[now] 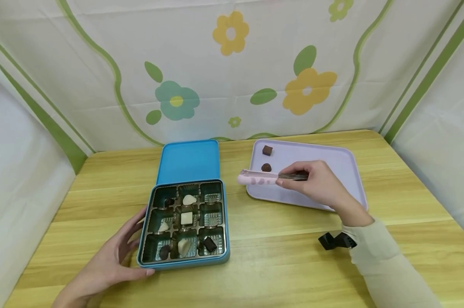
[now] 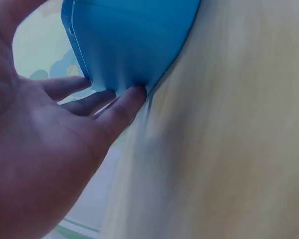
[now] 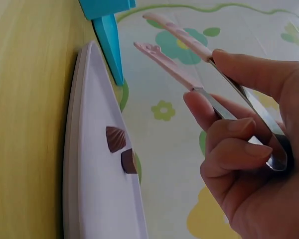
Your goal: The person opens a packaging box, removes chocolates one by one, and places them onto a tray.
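A blue tin (image 1: 227,252) with a divided insert holds dark and white chocolates; its upper two right-hand compartments show bare plastic. My left hand (image 1: 110,256) spans the tin's near left corner, thumb along the front and fingertips against the left wall; the left wrist view shows those fingers (image 2: 122,107) fairly straight. My right hand (image 1: 320,182) holds tongs (image 1: 256,177) with pink tips over the left part of a lilac tray (image 1: 332,164). In the right wrist view the tips stand apart with nothing between them. A square chocolate (image 1: 267,150) and a ridged chocolate (image 1: 266,167) lie on the tray.
A blue lid (image 1: 189,162) lies flat behind the tin. Bare wooden table (image 1: 262,265) shows in front of the tray. A flower-printed cloth (image 1: 232,77) stands behind the table, with white cloth at both sides. A black band hangs at the right wrist.
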`<state>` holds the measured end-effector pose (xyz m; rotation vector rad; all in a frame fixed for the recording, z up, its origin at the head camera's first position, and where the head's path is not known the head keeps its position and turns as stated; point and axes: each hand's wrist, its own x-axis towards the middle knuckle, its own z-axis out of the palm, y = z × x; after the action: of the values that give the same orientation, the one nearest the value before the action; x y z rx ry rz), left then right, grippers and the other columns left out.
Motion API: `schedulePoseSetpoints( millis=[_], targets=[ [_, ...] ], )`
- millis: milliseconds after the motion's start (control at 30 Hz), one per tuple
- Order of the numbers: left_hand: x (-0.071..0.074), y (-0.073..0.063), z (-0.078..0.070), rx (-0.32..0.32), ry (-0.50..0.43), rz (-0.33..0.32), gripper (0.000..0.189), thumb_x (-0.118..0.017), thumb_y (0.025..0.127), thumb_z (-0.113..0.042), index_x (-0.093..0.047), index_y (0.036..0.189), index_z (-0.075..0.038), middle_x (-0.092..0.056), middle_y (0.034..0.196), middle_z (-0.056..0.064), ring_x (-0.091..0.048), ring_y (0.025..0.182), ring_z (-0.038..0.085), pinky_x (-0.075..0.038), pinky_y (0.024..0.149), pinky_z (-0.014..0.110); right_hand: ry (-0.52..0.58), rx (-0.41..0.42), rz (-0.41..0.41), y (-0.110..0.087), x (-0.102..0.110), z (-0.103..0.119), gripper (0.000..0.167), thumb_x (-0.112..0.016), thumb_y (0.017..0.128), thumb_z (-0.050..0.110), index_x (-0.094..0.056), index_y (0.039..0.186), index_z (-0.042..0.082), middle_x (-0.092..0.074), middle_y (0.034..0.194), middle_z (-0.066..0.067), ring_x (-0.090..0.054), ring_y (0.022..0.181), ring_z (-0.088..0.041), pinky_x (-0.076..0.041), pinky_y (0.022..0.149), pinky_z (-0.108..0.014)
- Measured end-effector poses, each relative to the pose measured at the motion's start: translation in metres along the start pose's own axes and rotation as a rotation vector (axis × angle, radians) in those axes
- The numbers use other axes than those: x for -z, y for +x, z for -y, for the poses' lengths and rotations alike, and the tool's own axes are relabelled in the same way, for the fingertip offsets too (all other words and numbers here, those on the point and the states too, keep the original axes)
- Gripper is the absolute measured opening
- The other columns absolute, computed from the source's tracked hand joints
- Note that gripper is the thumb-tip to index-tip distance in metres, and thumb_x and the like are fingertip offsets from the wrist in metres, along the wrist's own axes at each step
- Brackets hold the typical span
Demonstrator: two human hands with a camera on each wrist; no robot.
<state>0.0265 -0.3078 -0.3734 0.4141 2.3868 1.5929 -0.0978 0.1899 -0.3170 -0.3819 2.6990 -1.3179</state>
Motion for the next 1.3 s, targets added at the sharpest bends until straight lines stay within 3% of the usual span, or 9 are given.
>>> schedulePoseSetpoints(
  millis=[200, 233, 367, 533, 700, 767, 967, 1100, 1300],
  targets=[
    [0.011, 0.000, -0.002, 0.073, 0.089, 0.063, 0.133, -0.096, 0.080, -0.010, -0.006, 0.174, -0.036, -0.023, 0.175, 0.026, -0.047, 0.149, 0.035, -0.044, 0.104, 0.009, -0.029, 0.112, 0.053, -0.003, -0.010, 0.012, 0.015, -0.088, 0.092, 0.030, -0.085, 0.104, 0.021, -0.082, 0.097, 0.004, -0.074, 0.088, -0.014, -0.059, 0.078, -0.025],
    [0.013, 0.000, -0.003, 0.081, 0.099, 0.078, 0.133, -0.096, 0.080, -0.012, -0.004, 0.174, -0.036, -0.021, 0.175, 0.027, -0.047, 0.149, 0.034, -0.046, 0.103, 0.010, -0.037, 0.130, 0.060, -0.003, -0.012, 0.013, 0.015, -0.088, 0.092, 0.029, -0.085, 0.104, 0.021, -0.082, 0.097, 0.005, -0.073, 0.088, -0.013, -0.059, 0.079, -0.025],
    [0.018, 0.001, -0.005, 0.096, 0.126, 0.127, 0.135, -0.096, 0.081, -0.017, 0.000, 0.174, -0.036, -0.014, 0.177, 0.025, -0.043, 0.144, -0.001, -0.049, 0.100, 0.013, -0.048, 0.179, 0.085, -0.006, -0.017, 0.020, 0.014, -0.088, 0.092, 0.028, -0.085, 0.105, 0.021, -0.081, 0.096, 0.007, -0.070, 0.085, -0.009, -0.057, 0.077, -0.025],
    [0.021, 0.002, -0.006, 0.099, 0.128, 0.152, 0.135, -0.095, 0.082, -0.017, 0.003, 0.174, -0.037, -0.013, 0.177, 0.026, -0.043, 0.148, 0.006, -0.049, 0.099, 0.013, -0.004, 0.209, 0.127, -0.011, -0.022, 0.028, 0.014, -0.090, 0.089, 0.025, -0.085, 0.102, 0.023, -0.078, 0.087, 0.010, -0.063, 0.071, -0.011, -0.053, 0.064, -0.025],
    [0.020, 0.005, -0.007, 0.034, 0.081, 0.147, 0.134, -0.095, 0.082, -0.012, 0.000, 0.175, -0.033, -0.015, 0.177, 0.026, -0.039, 0.136, -0.021, -0.046, 0.103, 0.010, 0.043, 0.315, 0.174, -0.020, -0.025, 0.038, 0.015, -0.092, 0.087, 0.020, -0.085, 0.101, 0.021, -0.078, 0.086, 0.013, -0.064, 0.068, -0.009, -0.055, 0.062, -0.025],
    [0.018, 0.005, -0.009, 0.054, 0.071, 0.132, 0.133, -0.095, 0.081, -0.013, -0.002, 0.174, -0.035, -0.016, 0.177, 0.023, -0.042, 0.139, -0.014, -0.046, 0.103, 0.011, 0.036, 0.372, 0.198, -0.023, -0.028, 0.044, 0.015, -0.092, 0.086, 0.019, -0.086, 0.100, 0.020, -0.077, 0.087, 0.015, -0.064, 0.068, -0.005, -0.055, 0.063, -0.025],
    [0.015, 0.001, -0.011, 0.087, 0.064, 0.103, 0.132, -0.095, 0.081, -0.013, -0.005, 0.174, -0.037, -0.013, 0.178, 0.024, -0.048, 0.145, 0.051, -0.050, 0.101, 0.015, -0.067, 0.528, 0.260, -0.026, -0.037, 0.070, 0.009, -0.090, 0.088, 0.021, -0.085, 0.096, 0.020, -0.071, 0.081, 0.016, -0.056, 0.067, 0.003, -0.050, 0.060, -0.021],
    [0.015, 0.000, -0.009, 0.078, 0.058, 0.097, 0.131, -0.095, 0.081, -0.010, -0.006, 0.174, -0.037, -0.013, 0.178, 0.024, -0.051, 0.143, 0.047, -0.051, 0.101, 0.016, -0.177, 0.568, 0.321, -0.023, -0.042, 0.093, 0.006, -0.088, 0.090, 0.022, -0.085, 0.093, 0.017, -0.072, 0.081, 0.013, -0.055, 0.069, 0.005, -0.050, 0.062, -0.020],
    [0.012, 0.003, -0.005, 0.100, -0.009, 0.123, 0.130, -0.093, 0.082, -0.010, -0.006, 0.174, -0.037, -0.010, 0.179, 0.023, -0.042, 0.147, 0.056, -0.050, 0.102, 0.017, -0.320, 0.476, 0.405, -0.020, -0.052, 0.119, 0.009, -0.089, 0.089, 0.023, -0.085, 0.093, 0.016, -0.076, 0.086, 0.011, -0.060, 0.073, 0.005, -0.053, 0.068, -0.019]
  ],
)
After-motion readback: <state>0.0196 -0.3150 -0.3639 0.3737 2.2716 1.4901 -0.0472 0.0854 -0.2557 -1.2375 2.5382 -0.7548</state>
